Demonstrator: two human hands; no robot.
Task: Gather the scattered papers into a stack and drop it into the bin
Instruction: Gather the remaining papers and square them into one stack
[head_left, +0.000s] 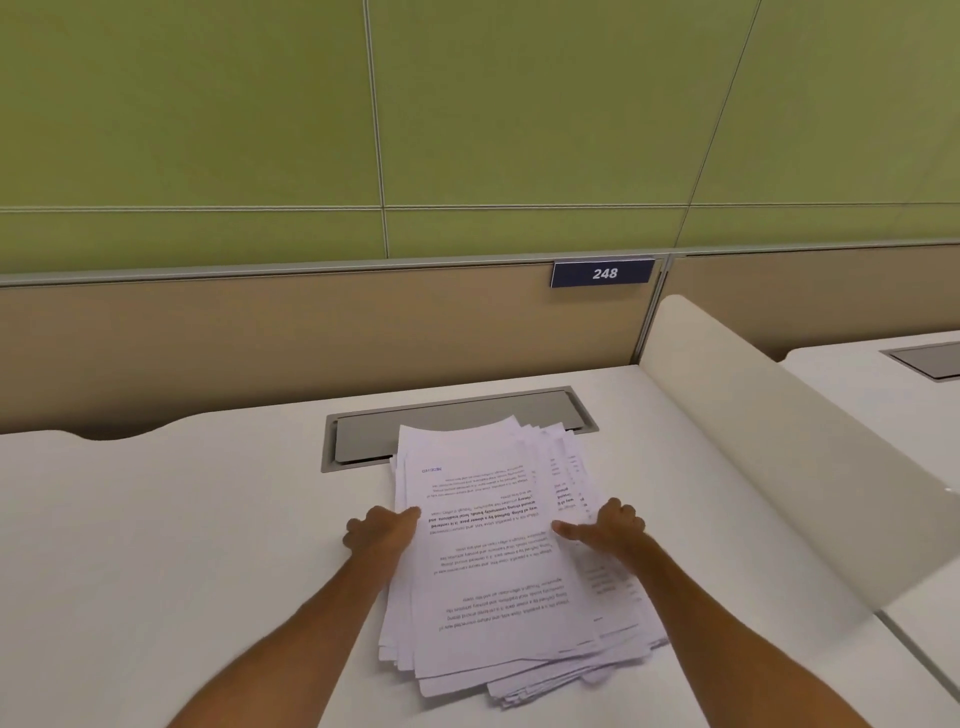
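Fingers of both hands hidden beneath paper stack (498, 545).

Matt white paper sheets (498, 551) (printed) on smooth matt desk (182, 519).

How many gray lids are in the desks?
2: one gray lid sits in the near desk, its front edge under the paper stack; another is far right, cut off by the picture's edge.

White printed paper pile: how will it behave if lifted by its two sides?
The white printed paper pile will likely sag in the middle, being thin loose sheets. Its fanned, uneven edges suggest sheets may slide apart. The left hand and right hand only rest at its sides.
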